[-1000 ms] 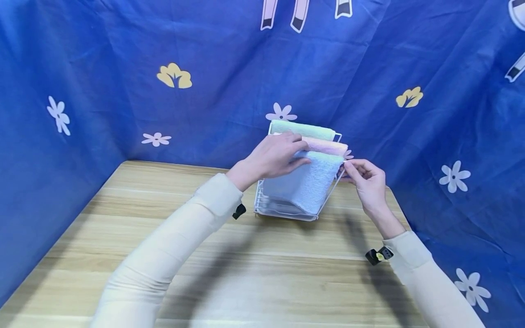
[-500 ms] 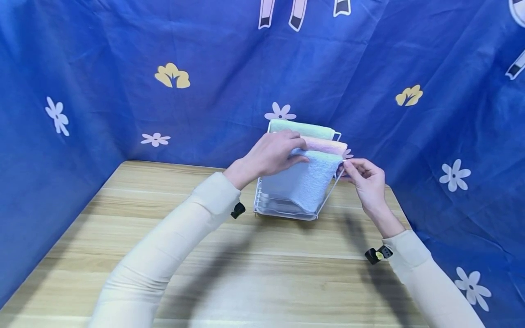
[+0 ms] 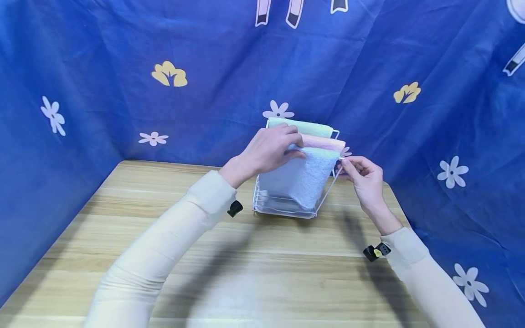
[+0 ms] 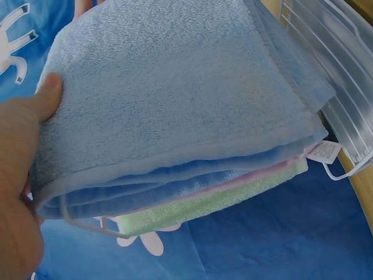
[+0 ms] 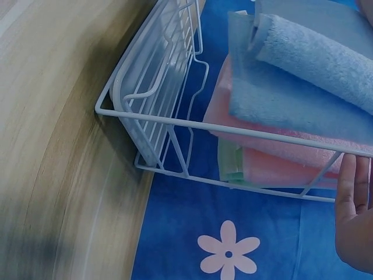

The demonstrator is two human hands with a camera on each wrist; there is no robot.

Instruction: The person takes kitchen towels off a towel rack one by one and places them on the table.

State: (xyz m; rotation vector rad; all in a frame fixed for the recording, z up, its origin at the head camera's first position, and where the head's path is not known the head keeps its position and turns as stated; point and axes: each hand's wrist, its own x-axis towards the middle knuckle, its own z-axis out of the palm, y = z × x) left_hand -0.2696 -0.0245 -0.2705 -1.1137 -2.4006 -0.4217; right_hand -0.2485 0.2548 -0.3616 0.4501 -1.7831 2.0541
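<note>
A white wire rack (image 5: 192,124) stands on the table with three towels draped over its bars. In the head view a light blue towel (image 3: 315,175) hangs at the front, a pink towel (image 3: 324,142) behind it, and a pale green towel (image 3: 305,128) at the back. My left hand (image 3: 268,148) grips the blue towel's top left end, its thumb on the front face in the left wrist view. My right hand (image 3: 366,180) pinches the rack's wire frame at the upper right, beside the blue towel's top corner. Folded blue layers show in the right wrist view.
A translucent tray (image 3: 283,206) lies in the rack's base. Wood-grain table (image 3: 262,269) surface spreads in front. A blue curtain (image 3: 221,91) printed with flowers encloses the back and sides, close behind the rack. A small label (image 4: 324,151) sticks out near the towels' lower edges.
The blue towel's front flap has risen slightly, its lower corner now a little higher above the rack's base. Both hands keep their places on towel and frame.
</note>
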